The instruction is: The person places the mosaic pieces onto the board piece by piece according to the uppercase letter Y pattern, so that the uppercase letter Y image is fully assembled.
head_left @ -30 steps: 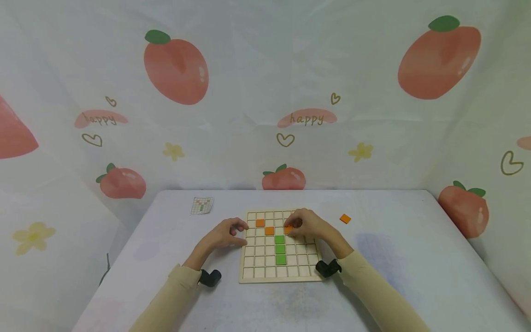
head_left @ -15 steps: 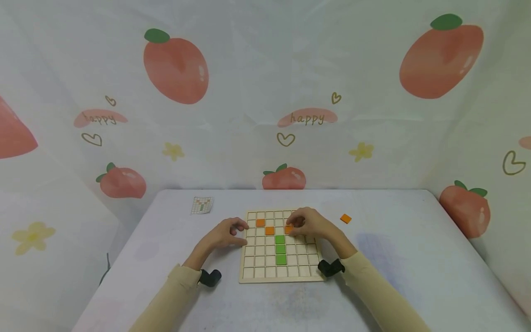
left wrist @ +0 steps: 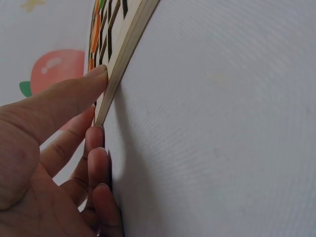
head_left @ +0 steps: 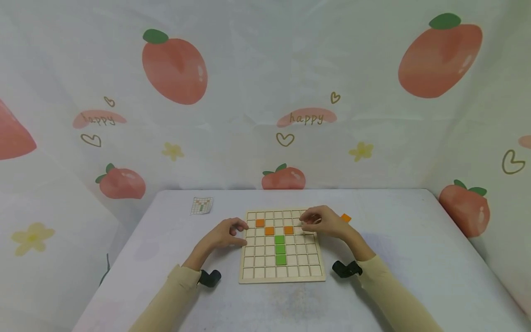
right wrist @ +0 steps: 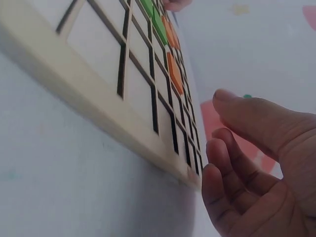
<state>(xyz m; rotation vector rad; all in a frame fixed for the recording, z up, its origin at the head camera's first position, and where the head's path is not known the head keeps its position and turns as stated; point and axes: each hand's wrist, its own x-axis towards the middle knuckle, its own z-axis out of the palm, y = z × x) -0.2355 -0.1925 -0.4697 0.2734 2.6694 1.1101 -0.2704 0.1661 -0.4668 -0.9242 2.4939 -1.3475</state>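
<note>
A square wooden grid board (head_left: 269, 272) lies on the table. Three green square tiles (head_left: 280, 249) form a column in its cells, and three orange tiles (head_left: 269, 231) sit farther up. My left hand (head_left: 225, 233) touches the board's left edge, its thumb and fingertips set apart along the rim; in the left wrist view the thumb (left wrist: 69, 98) rests against the edge. Over the upper right part of the board hovers my right hand (head_left: 325, 221), thumb and fingers loosely bent with nothing between them, as the right wrist view also shows.
Another orange tile (head_left: 345, 217) lies on the table right of the board, partly behind the right hand. A small printed pattern card (head_left: 202, 206) is at the back left. A patterned cloth (head_left: 240, 92) hangs behind the table (head_left: 394, 216).
My right hand has let go of the orange tile in the board's upper right area and moved right, uncovering it. The left hand stays at the board's edge.
</note>
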